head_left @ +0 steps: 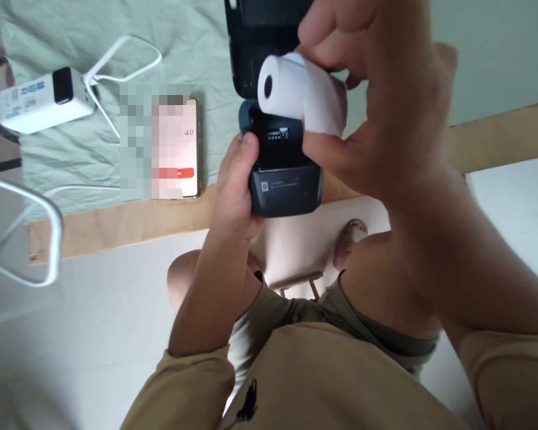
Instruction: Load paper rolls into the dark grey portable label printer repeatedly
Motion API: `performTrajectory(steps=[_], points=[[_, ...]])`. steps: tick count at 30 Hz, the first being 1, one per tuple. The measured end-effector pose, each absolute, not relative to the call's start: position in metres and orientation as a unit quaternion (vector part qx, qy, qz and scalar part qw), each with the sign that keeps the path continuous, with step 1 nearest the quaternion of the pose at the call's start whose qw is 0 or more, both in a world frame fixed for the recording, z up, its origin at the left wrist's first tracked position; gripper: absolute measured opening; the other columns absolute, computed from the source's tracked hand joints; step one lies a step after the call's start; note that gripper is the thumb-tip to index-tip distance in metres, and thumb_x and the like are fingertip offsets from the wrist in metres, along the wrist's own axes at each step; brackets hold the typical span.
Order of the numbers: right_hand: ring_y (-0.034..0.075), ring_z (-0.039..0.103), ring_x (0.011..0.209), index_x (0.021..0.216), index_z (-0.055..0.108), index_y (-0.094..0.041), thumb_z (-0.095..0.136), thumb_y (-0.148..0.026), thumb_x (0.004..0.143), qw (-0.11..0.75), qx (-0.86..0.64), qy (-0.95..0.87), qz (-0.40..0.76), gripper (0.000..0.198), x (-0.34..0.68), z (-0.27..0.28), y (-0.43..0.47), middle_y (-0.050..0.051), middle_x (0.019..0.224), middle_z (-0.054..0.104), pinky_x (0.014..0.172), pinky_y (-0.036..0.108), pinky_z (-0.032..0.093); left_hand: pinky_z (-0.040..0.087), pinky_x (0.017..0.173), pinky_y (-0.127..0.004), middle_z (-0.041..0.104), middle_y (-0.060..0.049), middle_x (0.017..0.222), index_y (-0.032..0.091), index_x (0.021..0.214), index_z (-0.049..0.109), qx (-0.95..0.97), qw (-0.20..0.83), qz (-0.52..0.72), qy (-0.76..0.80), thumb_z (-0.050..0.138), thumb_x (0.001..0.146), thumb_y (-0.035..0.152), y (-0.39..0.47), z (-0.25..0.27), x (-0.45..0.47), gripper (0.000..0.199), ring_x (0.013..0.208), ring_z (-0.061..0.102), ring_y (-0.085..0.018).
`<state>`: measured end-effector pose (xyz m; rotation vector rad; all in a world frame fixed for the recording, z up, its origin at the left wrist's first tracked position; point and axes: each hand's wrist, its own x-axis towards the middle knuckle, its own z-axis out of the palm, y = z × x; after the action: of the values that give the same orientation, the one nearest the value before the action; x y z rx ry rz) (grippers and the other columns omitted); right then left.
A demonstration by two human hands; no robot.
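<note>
My left hand (241, 185) grips the side of a dark portable receipt printer (287, 194), its thumb lying on the rim. The printer's black lid (246, 60) is swung up, and a small white label shows inside the hollow paper bay. Above that bay, my right hand (363, 101) holds a white paper roll (280, 86) between thumb and fingers. The roll's dark core hole faces left, and a loose flap of paper wraps over its right part. My right hand covers part of the lid and the roll's far end.
A smartphone (189, 149) with a lit screen, partly pixelated, lies left of the printer on the green cloth (206, 36). Farther left is a white power bank (45, 98) with a white cable (128, 77). The wooden table edge (107, 230) runs below; a stool (298, 282) shows between the legs.
</note>
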<state>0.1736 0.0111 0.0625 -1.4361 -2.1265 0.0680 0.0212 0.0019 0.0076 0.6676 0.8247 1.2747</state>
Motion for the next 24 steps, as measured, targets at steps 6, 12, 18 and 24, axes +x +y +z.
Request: performTrajectory(steps=[6, 12, 18, 24], points=[[0.024, 0.069, 0.094, 0.107, 0.062, -0.016, 0.055, -0.025, 0.075, 0.255, -0.495, -0.83, -0.038, 0.034, 0.167, 0.051, 0.018, 0.007, 0.109, 0.069, 0.077, 0.039, 0.051, 0.052, 0.098, -0.03, 0.068, -0.004, 0.094, 0.019, 0.093, 0.063, 0.282, 0.691, 0.565, 0.351, 0.05, 0.094, 0.045, 0.001, 0.003, 0.018, 0.028, 0.124, 0.059, -0.022], [0.02, 0.07, 0.092, 0.078, 0.065, -0.022, 0.056, -0.011, 0.074, 0.344, -0.44, -0.83, -0.015, 0.015, 0.169, 0.042, 0.017, -0.002, 0.104, 0.074, 0.078, 0.037, 0.051, 0.051, 0.096, -0.027, 0.067, -0.002, 0.086, 0.02, 0.091, 0.059, 0.262, 0.705, 0.564, 0.34, 0.057, 0.09, 0.043, 0.0, 0.004, 0.017, 0.023, 0.116, 0.064, -0.02], [0.025, 0.067, 0.09, 0.088, 0.068, -0.025, 0.067, -0.024, 0.077, 0.395, -0.334, -0.855, -0.027, 0.011, 0.172, 0.032, 0.001, 0.0, 0.09, 0.072, 0.076, 0.043, 0.05, 0.053, 0.085, -0.029, 0.066, -0.003, 0.081, 0.02, 0.091, 0.058, 0.265, 0.7, 0.58, 0.322, 0.058, 0.086, 0.029, -0.004, 0.009, 0.016, 0.01, 0.109, 0.066, -0.022], [0.014, 0.064, 0.089, 0.111, 0.062, -0.024, 0.058, -0.03, 0.086, 0.512, -0.449, -0.73, 0.056, 0.026, 0.184, 0.034, 0.0, 0.002, 0.117, 0.065, 0.065, 0.029, 0.049, 0.052, 0.074, -0.024, 0.066, 0.0, 0.091, 0.022, 0.103, 0.06, 0.342, 0.679, 0.561, 0.328, 0.064, 0.076, 0.015, -0.004, -0.001, 0.011, 0.028, 0.091, 0.067, -0.016]])
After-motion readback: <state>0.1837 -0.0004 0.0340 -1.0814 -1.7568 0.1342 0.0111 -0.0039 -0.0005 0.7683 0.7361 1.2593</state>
